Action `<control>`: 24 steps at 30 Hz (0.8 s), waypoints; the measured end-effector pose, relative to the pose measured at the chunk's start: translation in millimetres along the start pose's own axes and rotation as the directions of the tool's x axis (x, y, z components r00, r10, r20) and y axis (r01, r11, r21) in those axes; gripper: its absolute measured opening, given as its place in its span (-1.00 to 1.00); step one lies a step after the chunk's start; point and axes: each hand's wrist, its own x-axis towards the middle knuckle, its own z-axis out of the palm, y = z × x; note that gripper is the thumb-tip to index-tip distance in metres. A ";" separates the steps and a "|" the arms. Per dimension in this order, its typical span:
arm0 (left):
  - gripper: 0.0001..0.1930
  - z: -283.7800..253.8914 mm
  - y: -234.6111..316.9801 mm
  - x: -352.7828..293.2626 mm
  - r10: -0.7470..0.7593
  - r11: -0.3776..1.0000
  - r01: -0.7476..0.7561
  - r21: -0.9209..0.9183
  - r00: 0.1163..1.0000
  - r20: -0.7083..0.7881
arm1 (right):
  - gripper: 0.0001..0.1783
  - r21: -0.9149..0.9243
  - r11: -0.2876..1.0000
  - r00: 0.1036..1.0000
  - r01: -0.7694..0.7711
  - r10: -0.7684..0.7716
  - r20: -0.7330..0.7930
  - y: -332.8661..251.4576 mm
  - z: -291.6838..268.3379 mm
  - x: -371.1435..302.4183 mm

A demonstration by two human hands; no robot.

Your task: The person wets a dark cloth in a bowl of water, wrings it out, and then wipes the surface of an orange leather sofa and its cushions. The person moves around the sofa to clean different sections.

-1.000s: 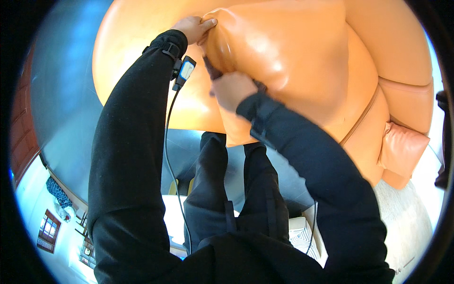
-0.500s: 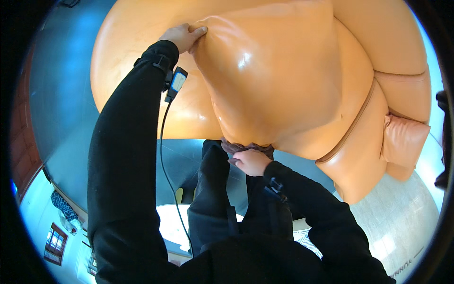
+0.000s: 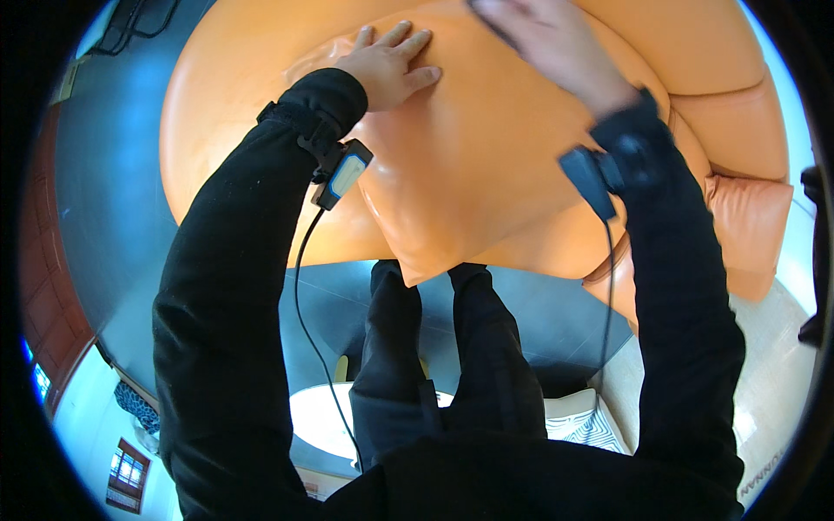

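Observation:
A large orange leather seat cushion (image 3: 469, 165) lies on a matching orange leather sofa (image 3: 217, 139), with one corner hanging past the sofa's front edge. My left hand (image 3: 387, 71) rests on the cushion with fingers spread, pressing near its left side. Over the cushion's far part is my right hand (image 3: 569, 52), smeared by motion and partly cut by the picture's top edge. A dark brown cloth (image 3: 492, 22) shows along its fingers, mostly hidden. Both wrists carry strapped-on small devices with cables.
To the right are the sofa's backrest (image 3: 721, 52) and a small orange pillow (image 3: 749, 230). Below the front edge, my legs (image 3: 391, 347) stand on dark floor tiles (image 3: 330, 300). Behind me are a white round table (image 3: 317, 417) and a white patterned item (image 3: 586, 421).
My right hand has moved with the brown cloth from the cushion's near edge up to its far part. My left hand has let go of the pinched cushion edge and lies flat. The cushion has come down.

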 end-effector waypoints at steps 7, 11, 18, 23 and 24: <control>-0.62 9.2 -1.4 1.8 0.085 0.986 -0.095 0.140 0.993 0.080 | -0.63 -0.202 0.979 1.000 -0.013 0.012 -0.005 0.3 94.1 -39.4; -0.65 5.6 11.8 1.6 0.091 0.956 -0.128 0.264 0.985 0.148 | -0.65 -0.225 0.970 0.986 -0.088 0.118 0.122 -28.3 94.9 -96.8; -0.54 32.8 5.2 3.1 0.116 0.940 -0.150 0.308 0.985 0.125 | -0.50 0.218 0.918 0.870 -0.331 0.207 0.448 -37.3 140.4 -218.2; -0.30 54.5 -11.0 11.8 -0.136 0.990 0.139 -0.037 0.987 0.089 | -0.58 0.153 0.859 0.773 -0.489 0.345 0.533 -15.3 174.6 -320.6; -0.28 52.3 -10.2 12.1 -0.157 0.984 0.161 -0.075 0.986 0.062 | -0.59 0.109 0.817 0.711 -0.566 0.417 0.566 -7.5 171.5 -338.0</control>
